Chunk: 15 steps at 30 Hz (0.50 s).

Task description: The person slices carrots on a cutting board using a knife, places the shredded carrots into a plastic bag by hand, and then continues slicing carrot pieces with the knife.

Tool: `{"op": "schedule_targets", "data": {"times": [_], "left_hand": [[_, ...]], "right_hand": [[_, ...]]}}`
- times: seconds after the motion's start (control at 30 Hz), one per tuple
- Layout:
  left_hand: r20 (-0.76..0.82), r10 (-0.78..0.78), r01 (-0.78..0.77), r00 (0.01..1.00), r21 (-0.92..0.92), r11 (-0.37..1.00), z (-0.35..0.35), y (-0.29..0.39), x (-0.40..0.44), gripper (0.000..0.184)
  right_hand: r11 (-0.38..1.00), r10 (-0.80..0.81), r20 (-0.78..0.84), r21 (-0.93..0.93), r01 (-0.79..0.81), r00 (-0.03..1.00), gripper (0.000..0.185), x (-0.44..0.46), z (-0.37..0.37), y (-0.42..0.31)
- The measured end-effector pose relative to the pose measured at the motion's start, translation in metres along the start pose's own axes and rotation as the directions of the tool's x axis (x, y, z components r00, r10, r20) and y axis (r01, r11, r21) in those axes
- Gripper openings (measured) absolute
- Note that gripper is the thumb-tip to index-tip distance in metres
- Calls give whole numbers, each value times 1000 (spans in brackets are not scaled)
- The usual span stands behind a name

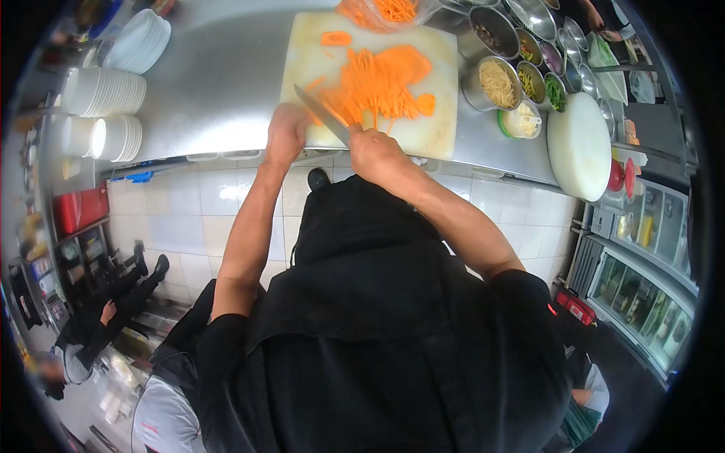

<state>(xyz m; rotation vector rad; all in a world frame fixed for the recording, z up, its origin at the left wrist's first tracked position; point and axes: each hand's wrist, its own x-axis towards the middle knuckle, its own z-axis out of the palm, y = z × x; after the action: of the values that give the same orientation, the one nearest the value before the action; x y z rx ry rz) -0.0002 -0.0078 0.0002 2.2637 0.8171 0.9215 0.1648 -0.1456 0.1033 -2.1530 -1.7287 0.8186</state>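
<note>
My right hand point(371, 153) is wrapped round the handle of a large knife point(323, 115), whose blade points up and to the left over the near left part of a white cutting board point(442, 140). My left hand point(288, 132) is at the board's near left edge, beside the blade; it is blurred, and its fingers cannot be made out. Beyond the knife lies a heap of orange strips and slices point(370, 84), which look like carrot. A separate orange piece point(336, 38) rests near the board's far left.
White bowls point(106, 92) stand in stacks at the left. At the right are metal containers of cut food point(498, 83) and a round white board point(579, 147). A plastic bag point(393, 11) lies at the board's far edge. Other people point(162, 411) are behind, lower left and lower right.
</note>
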Motion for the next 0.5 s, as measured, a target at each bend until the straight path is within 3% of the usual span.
{"op": "schedule_targets", "data": {"times": [0.3, 0.5], "left_hand": [[19, 115, -117, 993, 98, 988, -4, 7, 7, 6], [-30, 24, -20, 999, 111, 994, -1, 16, 6, 13]], "right_hand": [[998, -60, 40, 7, 60, 997, 21, 16, 6, -2], [999, 40, 2, -18, -40, 999, 22, 2, -13, -8]]}}
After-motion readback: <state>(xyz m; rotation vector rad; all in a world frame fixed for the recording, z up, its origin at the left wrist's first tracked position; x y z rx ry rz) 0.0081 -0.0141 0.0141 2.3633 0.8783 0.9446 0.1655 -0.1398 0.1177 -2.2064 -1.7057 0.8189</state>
